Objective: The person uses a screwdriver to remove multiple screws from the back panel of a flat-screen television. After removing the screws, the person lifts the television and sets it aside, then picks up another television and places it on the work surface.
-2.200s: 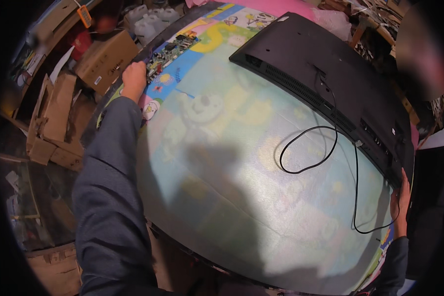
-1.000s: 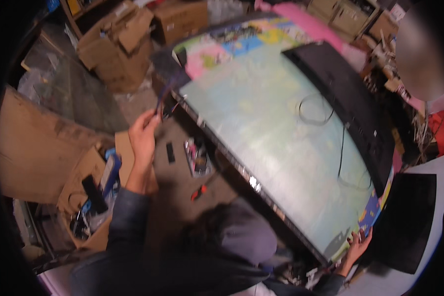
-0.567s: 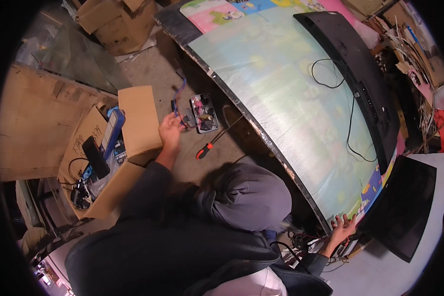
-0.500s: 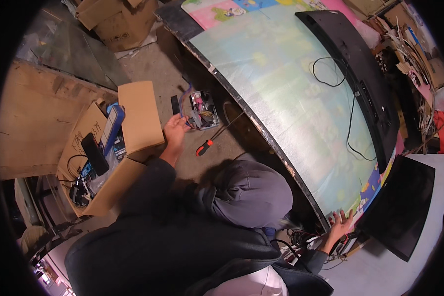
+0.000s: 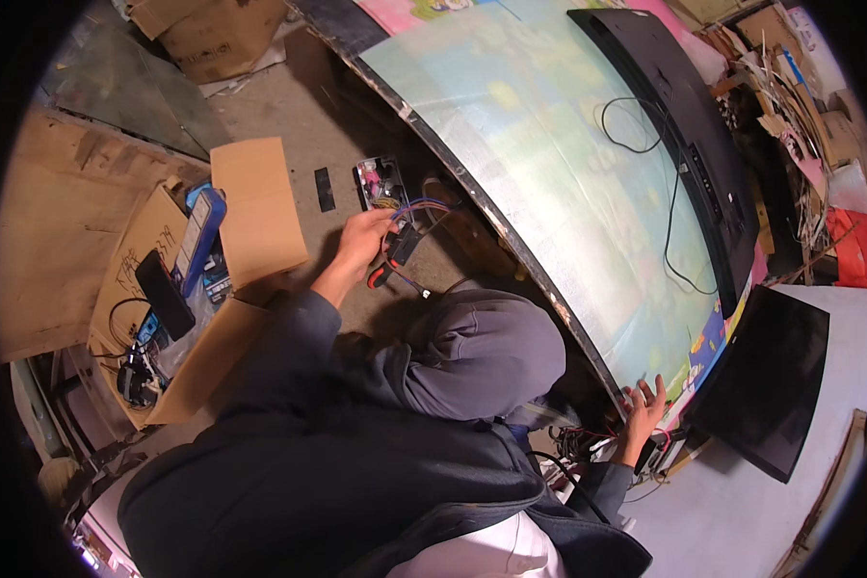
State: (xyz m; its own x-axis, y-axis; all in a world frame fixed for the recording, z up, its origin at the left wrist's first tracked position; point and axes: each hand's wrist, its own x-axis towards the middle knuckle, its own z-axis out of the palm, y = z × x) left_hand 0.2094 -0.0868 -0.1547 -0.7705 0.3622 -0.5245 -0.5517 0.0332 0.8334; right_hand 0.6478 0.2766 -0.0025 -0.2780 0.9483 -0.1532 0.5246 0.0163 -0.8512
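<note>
Two black panels, one cardboard box.

My head-worn fisheye camera looks steeply down, close over my grey hooded jacket, toward the concrete floor.

Dim, warm light (fisheye-bent edges, black vignette), fairly sharp

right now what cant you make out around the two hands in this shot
- Left hand: it grips a small black part with coloured wires; too small in the head view to say what the part is.
- Red-handled tool: its tip is hidden by the hand.
- Right hand: its palm is hidden against the table edge.
- Open cardboard box: its contents are too cluttered to tell apart.
</note>
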